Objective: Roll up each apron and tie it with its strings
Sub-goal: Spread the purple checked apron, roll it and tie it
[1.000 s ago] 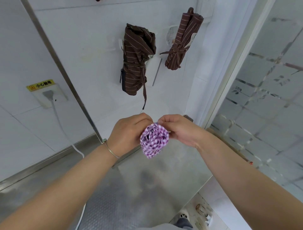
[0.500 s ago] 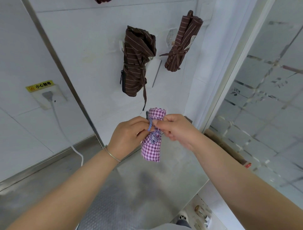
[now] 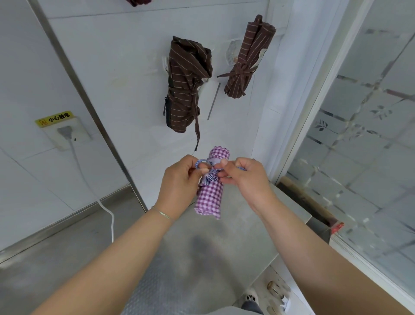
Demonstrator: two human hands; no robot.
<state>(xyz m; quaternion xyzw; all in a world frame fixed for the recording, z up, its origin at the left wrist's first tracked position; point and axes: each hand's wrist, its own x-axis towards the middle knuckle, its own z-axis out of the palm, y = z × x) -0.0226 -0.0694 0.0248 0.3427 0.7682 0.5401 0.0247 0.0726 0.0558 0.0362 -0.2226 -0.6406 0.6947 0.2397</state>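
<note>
Gingham apron (image 3: 209, 195), rolled soft and light, stands upright below the brown striped rolls (image 3: 186, 87) on the wall, left hand (image 3: 179, 179) and right hand (image 3: 244, 179) each pinching a blue-white string (image 3: 211, 175) at its middle, where I'd hold it.

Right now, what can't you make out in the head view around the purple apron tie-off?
- Knot on the purple checked apron: fingers of the left hand and right hand cover the blue strings, so whether it is finished is unclear.
- Dark fabric high on the wall: cut off by the top edge.
- Hooks behind the two brown striped aprons: mostly hidden by the rolls.
- Small items on the floor: blurred and too small.
</note>
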